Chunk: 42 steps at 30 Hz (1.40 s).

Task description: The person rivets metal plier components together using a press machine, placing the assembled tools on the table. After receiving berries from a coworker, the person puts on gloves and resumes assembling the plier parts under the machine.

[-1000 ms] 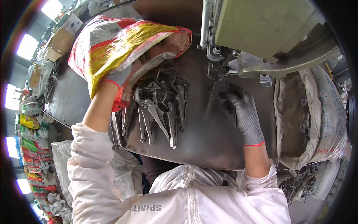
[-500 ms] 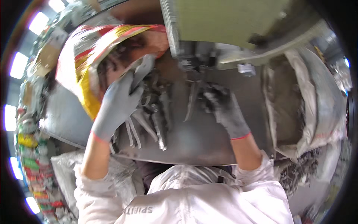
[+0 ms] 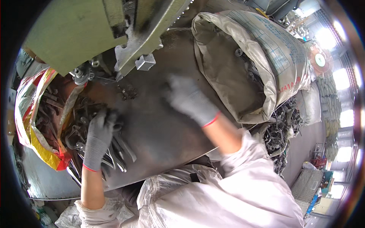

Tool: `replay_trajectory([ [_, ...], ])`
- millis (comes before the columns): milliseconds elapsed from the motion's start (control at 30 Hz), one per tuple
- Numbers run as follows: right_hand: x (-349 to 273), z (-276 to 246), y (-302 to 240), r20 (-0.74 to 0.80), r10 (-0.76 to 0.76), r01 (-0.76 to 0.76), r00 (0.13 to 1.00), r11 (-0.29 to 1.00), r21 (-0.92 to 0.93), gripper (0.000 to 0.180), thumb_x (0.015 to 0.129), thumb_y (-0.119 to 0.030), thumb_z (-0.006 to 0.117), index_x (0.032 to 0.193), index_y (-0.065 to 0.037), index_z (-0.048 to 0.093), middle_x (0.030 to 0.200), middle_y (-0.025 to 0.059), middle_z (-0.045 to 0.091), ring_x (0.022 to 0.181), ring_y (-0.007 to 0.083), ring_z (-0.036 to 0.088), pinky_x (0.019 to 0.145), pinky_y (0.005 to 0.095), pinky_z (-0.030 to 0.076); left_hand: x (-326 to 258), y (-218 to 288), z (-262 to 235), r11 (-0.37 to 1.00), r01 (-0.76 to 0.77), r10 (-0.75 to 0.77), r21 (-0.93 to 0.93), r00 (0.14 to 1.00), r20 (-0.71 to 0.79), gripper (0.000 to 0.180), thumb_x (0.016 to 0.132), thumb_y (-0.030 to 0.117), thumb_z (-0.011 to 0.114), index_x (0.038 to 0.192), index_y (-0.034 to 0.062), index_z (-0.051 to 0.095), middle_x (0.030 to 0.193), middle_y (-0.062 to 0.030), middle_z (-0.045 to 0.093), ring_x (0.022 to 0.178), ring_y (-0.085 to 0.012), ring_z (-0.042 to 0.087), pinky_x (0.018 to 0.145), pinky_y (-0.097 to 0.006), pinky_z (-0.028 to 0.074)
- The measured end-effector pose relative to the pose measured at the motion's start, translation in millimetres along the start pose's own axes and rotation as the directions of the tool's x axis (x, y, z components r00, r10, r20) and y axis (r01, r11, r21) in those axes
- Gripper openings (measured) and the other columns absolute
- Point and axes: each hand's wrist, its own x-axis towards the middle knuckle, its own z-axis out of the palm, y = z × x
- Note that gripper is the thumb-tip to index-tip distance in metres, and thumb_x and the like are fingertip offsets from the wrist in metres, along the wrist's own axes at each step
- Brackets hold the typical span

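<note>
Pliers (image 3: 119, 159) lie in a messy pile on the dark metal table (image 3: 159, 140), over at the left in the head view. Their shiny handles poke out toward the person's body. The left hand (image 3: 99, 133), in a gray glove, is on top of the pile and hides some of it. Its fingers bend down, but I cannot tell if they pinch anything. The right hand (image 3: 186, 95), in a gray glove too, is over the middle of the table, well apart from the pliers. It is blurry, so I cannot tell if its fingers are spread or pressed together.

Lots of things crowd around. A red, yellow and white bag (image 3: 43, 148) sits just beside the pile, with its mouth open and metal parts inside. A big green machine (image 3: 72, 34) covers the top left and blocks the far side of the table. A small silver block (image 3: 145, 62) sticks out by its edge. Dark crumbs (image 3: 129, 93) lie under it. To the right of the right hand, a big pale sack (image 3: 273, 49) stands open. Below the sack is a heap of gray metal bits (image 3: 281, 136).
</note>
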Motion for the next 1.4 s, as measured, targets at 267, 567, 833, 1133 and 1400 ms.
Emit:
replay_trajectory([
  [267, -75.9, -162.4, 269.7, -0.352, 0.412, -0.505, 0.84, 0.358, -0.785, 0.075, 0.068, -0.015, 0.072, 0.133, -0.004, 0.036, 0.132, 0.0263, 0.039, 0.122, 0.0367, 0.04, 0.099, 0.0398, 0.036, 4.0, -3.6, 7.3, 0.954, 0.171, -0.17, -0.248, 0.985, 0.029, 0.026, 0.094, 0.017, 0.049, 0.108, -0.0051, 0.049, 0.092, -0.013, 0.058, 0.079, -0.0173, 0.064, 0.066, -0.028, 0.053],
  [567, -58.0, -178.1, 308.4, -0.253, 0.462, -0.515, 0.85, 0.627, -0.584, 0.043, 0.065, -0.006, 0.068, 0.107, -0.008, 0.064, 0.104, 0.0172, 0.063, 0.101, 0.0311, 0.059, 0.087, 0.0372, 0.045, 3.9, -9.0, 6.0, 0.951, 0.163, -0.163, -0.262, 0.986, 0.022, 0.026, 0.095, 0.016, 0.046, 0.111, -0.0039, 0.05, 0.096, -0.0128, 0.061, 0.08, -0.0169, 0.064, 0.068, -0.027, 0.052],
  [833, -27.6, -163.0, 210.9, -0.074, 0.191, -0.204, 0.979, 0.891, -0.407, 0.033, 0.067, -0.022, 0.073, 0.088, 0.0, 0.062, 0.084, 0.0207, 0.063, 0.078, 0.0343, 0.059, 0.072, 0.0391, 0.045, -0.3, -8.0, 7.9, 0.958, 0.148, -0.15, -0.244, 0.989, 0.013, 0.029, 0.094, 0.016, 0.048, 0.113, -0.0048, 0.05, 0.094, -0.0116, 0.061, 0.08, -0.0156, 0.064, 0.068, -0.026, 0.052],
  [1133, -39.8, -144.5, 153.1, -0.352, 0.076, -0.15, 0.933, 0.97, -0.19, 0.039, 0.08, -0.034, 0.066, 0.096, 0.001, 0.062, 0.087, 0.0195, 0.064, 0.081, 0.0349, 0.062, 0.072, 0.0398, 0.049, 3.3, -3.1, 14.4, 0.949, 0.188, -0.203, -0.251, 0.979, -0.033, 0.024, 0.091, 0.016, 0.051, 0.104, -0.0051, 0.054, 0.087, -0.0096, 0.061, 0.076, -0.0145, 0.064, 0.065, -0.026, 0.052],
  [1400, -147.2, -72.6, 187.9, -0.608, 0.614, -0.846, 0.504, 0.493, -0.204, 0.059, 0.077, -0.05, 0.063, 0.098, 0.005, 0.061, 0.094, 0.0281, 0.062, 0.089, 0.0428, 0.06, 0.08, 0.0468, 0.048, -4.7, 11.2, 20.7, 0.983, -0.08, 0.089, 0.164, 0.995, -0.048, 0.031, 0.093, 0.023, 0.054, 0.105, -0.0056, 0.052, 0.091, -0.0125, 0.062, 0.076, -0.0158, 0.064, 0.065, -0.027, 0.052],
])
